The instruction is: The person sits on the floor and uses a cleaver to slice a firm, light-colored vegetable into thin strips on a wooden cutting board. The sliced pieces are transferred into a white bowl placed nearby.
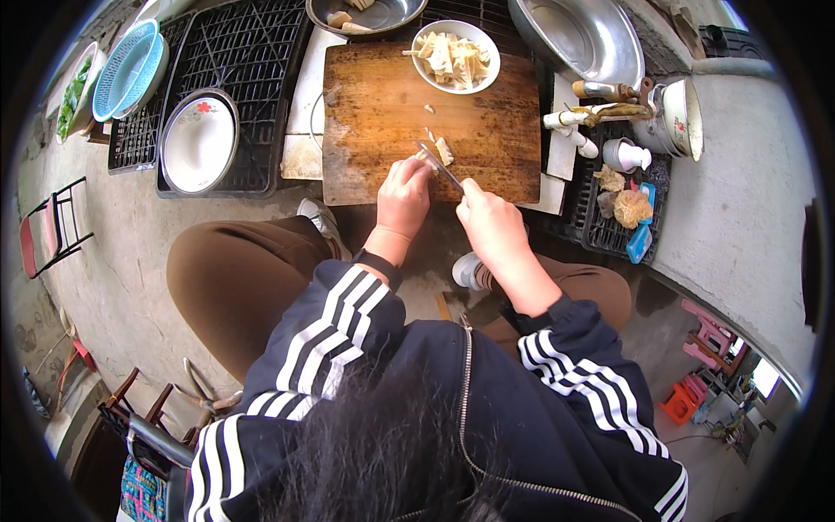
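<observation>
My right hand (490, 218) is closed round the handle of a kitchen knife (440, 168), its blade slanting up and left over a wooden cutting board (365, 117). With bent fingers, my left hand (404, 196) presses a pale piece of food (425, 160) against the board beside the blade. A ridged pale slice (444, 151) lies just right of the blade, and a few small scraps lie above it. At the board's far edge stands a white bowl (417, 73) heaped with cut pale pieces (456, 57). The food could be bamboo shoot; I cannot tell surely.
Beyond the board is a metal basin (391, 26) with larger pale chunks. A big metal basin (587, 39) and a tap (603, 91) are at right, above a crate with scouring pads (631, 207). Black plastic crates (241, 65), an enamel basin (201, 143) and blue baskets (130, 72) stand left.
</observation>
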A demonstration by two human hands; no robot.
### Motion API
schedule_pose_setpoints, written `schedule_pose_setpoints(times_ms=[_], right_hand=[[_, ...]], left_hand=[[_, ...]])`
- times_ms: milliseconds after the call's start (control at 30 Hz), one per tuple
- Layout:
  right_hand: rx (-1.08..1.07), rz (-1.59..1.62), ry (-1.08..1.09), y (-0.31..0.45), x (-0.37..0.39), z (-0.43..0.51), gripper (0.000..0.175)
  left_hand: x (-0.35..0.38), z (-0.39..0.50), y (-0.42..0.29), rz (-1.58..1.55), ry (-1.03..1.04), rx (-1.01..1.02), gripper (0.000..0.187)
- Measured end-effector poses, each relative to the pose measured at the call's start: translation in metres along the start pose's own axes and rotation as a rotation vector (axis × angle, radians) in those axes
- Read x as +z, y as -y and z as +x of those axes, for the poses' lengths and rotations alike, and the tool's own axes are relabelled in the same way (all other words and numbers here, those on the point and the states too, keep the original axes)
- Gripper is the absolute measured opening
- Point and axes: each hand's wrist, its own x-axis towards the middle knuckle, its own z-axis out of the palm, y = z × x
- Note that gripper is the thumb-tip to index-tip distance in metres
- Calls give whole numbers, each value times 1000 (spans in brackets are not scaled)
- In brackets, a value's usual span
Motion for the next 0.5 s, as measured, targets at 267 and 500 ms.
schedule_pose_setpoints(times_ms=[267, 500], right_hand=[[-1, 106, -73, -6, 7, 7, 15], [-55, 113, -35, -5, -10, 6, 14]], left_hand=[[0, 2, 2, 6, 1, 64, 16], [-2, -1, 1, -39, 30, 28, 18]])
